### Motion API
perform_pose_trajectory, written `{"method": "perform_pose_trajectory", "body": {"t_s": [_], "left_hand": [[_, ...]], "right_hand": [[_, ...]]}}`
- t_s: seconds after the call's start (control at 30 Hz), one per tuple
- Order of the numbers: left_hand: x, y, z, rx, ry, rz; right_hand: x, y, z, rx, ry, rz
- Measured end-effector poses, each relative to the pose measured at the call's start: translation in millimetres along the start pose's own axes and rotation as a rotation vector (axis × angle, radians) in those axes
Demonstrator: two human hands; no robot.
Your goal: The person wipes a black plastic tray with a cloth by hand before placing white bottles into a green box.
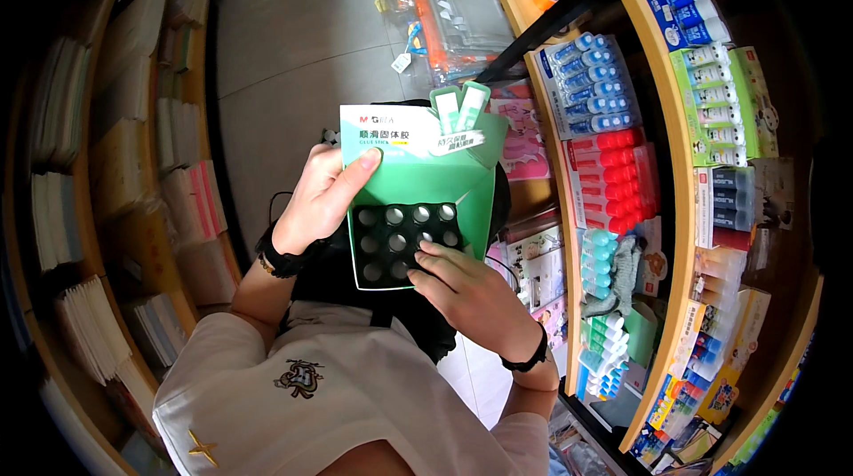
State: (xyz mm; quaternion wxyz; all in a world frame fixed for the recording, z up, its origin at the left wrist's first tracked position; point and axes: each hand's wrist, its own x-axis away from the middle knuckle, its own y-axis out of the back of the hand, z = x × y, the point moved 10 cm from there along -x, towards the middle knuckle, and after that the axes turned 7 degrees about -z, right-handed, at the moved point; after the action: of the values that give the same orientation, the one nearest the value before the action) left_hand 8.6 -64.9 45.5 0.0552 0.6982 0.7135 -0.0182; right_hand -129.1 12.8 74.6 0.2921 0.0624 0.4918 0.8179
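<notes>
A white shirt (338,405) fills the lower edge of the head view; above it the right hand (475,294) lies fingers together on the black tray (404,241) of a green display box (418,178), touching its lower right holes; the left hand (324,196) pinches the box's left wall, thumb on front; wooden shelves (675,165) of glue sticks stand right.

Both forearms rise from six o'clock, bent at the elbow, each wrist wearing a dark band. The left hand (322,196) sits at ten o'clock of centre, thumb pressed forward and fingers wrapped behind. The right hand (469,291) lies at five o'clock, palm down, fingertips (425,256) curled toward eleven.
</notes>
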Motion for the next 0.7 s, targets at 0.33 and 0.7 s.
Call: {"method": "perform_pose_trajectory", "body": {"t_s": [0.33,0.7], "left_hand": [[17,19,-15,-0.059,-0.278,-0.310],[29,-43,-42,-0.143,-0.564,-0.346]], "right_hand": [[54,46,-92,-0.597,-0.545,-0.851],[54,-2,-103,-0.775,-0.729,-1.075]]}}
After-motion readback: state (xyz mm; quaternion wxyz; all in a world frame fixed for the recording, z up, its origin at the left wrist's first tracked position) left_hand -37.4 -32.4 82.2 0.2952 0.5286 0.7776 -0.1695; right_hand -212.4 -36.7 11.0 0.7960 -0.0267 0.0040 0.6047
